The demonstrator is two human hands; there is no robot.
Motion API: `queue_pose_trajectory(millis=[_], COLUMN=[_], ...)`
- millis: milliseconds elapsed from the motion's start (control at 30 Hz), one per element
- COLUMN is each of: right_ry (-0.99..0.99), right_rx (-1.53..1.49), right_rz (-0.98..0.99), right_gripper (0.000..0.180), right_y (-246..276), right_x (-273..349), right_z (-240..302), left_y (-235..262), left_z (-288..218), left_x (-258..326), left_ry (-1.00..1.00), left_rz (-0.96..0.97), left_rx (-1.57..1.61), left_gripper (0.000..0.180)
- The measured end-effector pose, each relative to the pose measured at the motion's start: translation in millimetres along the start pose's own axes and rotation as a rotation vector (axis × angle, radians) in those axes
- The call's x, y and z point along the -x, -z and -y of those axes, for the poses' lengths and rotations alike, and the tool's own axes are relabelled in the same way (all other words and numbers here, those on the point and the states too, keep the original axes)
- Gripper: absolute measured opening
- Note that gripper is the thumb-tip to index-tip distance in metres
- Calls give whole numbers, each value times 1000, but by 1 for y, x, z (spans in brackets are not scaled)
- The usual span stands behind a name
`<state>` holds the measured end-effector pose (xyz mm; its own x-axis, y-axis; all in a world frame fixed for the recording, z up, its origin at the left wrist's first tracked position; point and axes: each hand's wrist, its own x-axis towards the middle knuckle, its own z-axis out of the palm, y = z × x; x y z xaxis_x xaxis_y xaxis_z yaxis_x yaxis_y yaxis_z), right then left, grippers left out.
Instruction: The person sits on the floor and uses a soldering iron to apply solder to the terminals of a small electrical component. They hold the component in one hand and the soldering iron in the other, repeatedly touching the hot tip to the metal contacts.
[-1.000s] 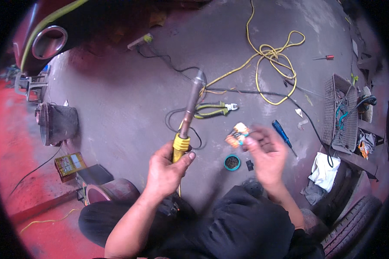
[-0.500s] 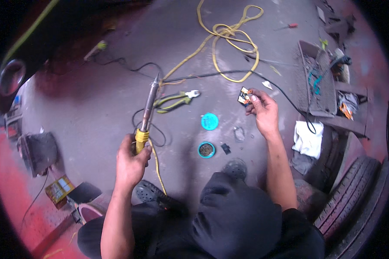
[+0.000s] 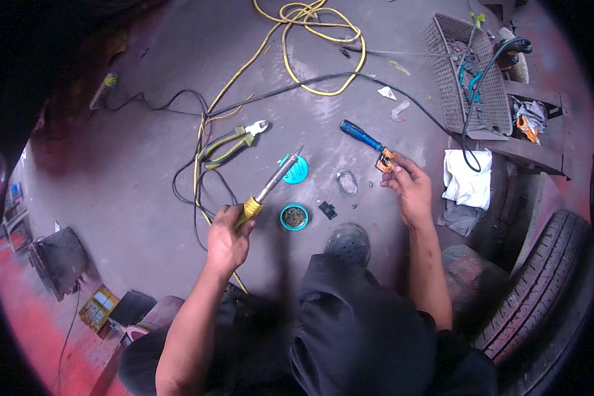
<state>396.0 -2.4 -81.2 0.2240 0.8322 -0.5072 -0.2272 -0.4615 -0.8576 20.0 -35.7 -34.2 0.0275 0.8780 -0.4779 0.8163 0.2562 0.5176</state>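
My left hand is wrapped round the yellow handle of a soldering iron, whose metal tip points up and right over a teal round lid. Between the fingertips of my right hand is a small orange-and-black electronic part, held above the floor. Just beyond it lies a blue-handled screwdriver, partly covered by the part. A teal-rimmed tin with dark, crumbly contents stands below the iron. Beside it sit a small black plastic piece and a clear plastic piece.
Green-handled pliers lie left of the lid. A yellow cord and a black cable run across the floor. At the right are a grey basket, a white cloth and a tyre.
The soldering iron has swung right, its tip now over the teal lid instead of left of the pliers. The part in my right hand has turned and moved lower, and the blue screwdriver shows behind it.
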Motion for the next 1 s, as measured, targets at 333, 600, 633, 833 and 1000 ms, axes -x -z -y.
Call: queue_pose_trajectory(millis=[333,600,633,833,1000], right_ry=[-44,-56,-50,-53,-61], right_rx=[-230,-109,-118,-188,-273], right_rz=[-53,-104,-100,-82,-94], right_gripper=[25,29,29,28,26], right_y=[11,-3,-2,3,8], right_x=[-6,-5,-4,-1,-2], right_z=[-26,-20,-20,-25,-38], left_y=[-57,-74,-74,-74,-72], left_z=[23,-5,-6,5,-6], left_x=[-9,-67,-74,-74,-59], left_ry=[20,-156,-161,-187,-199], left_rz=[-84,-299,-294,-276,-298], left_rx=[60,14,0,-18,55], left_gripper=[34,37,37,36,34])
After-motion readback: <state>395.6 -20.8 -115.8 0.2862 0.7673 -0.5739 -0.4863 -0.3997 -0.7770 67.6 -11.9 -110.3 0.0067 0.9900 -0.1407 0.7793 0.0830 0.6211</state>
